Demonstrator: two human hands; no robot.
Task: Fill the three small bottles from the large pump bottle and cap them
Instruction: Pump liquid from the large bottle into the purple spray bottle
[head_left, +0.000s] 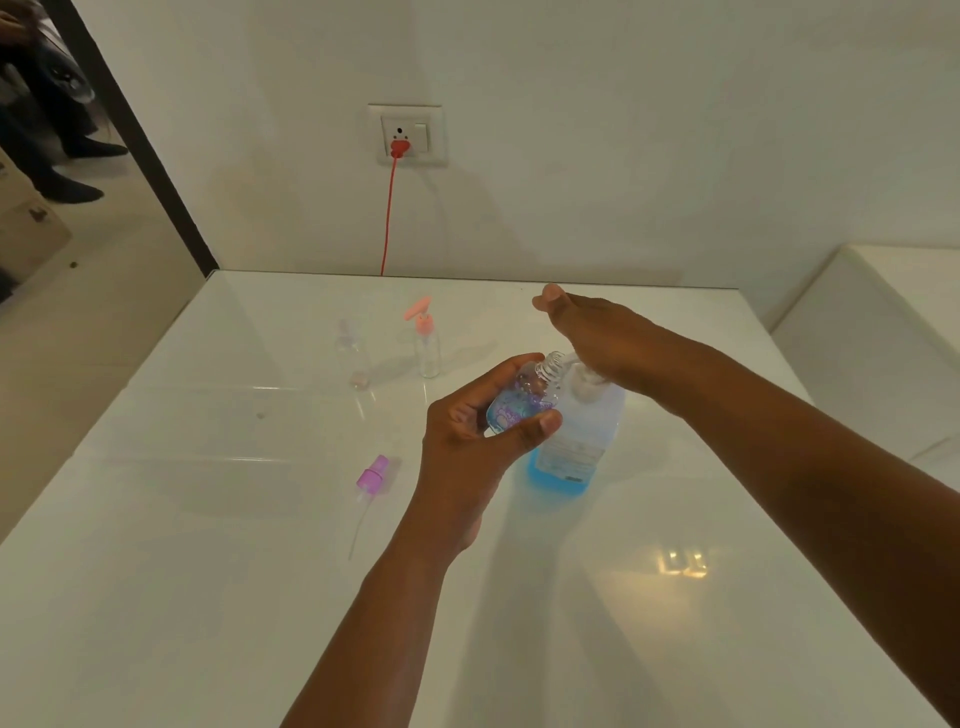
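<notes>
My left hand (475, 421) grips a small clear bottle (524, 397) with blue liquid in its lower part, tilted so its open threaded neck sits under the pump spout. My right hand (597, 332) lies palm down on the pump head of the large pump bottle (576, 441), which stands on the table with a little blue liquid at its bottom. A small bottle with a pink pump cap (427, 338) stands upright further back. To its left stands a small clear capped bottle (352, 353). A purple spray cap (372, 475) with its thin tube lies on the table at my left.
The glossy white table (208, 571) meets a white wall at the back, where a red cable (388, 208) hangs from a socket. A white ledge (872, 338) lies to the right. A person's legs show at the far left, beyond the table edge.
</notes>
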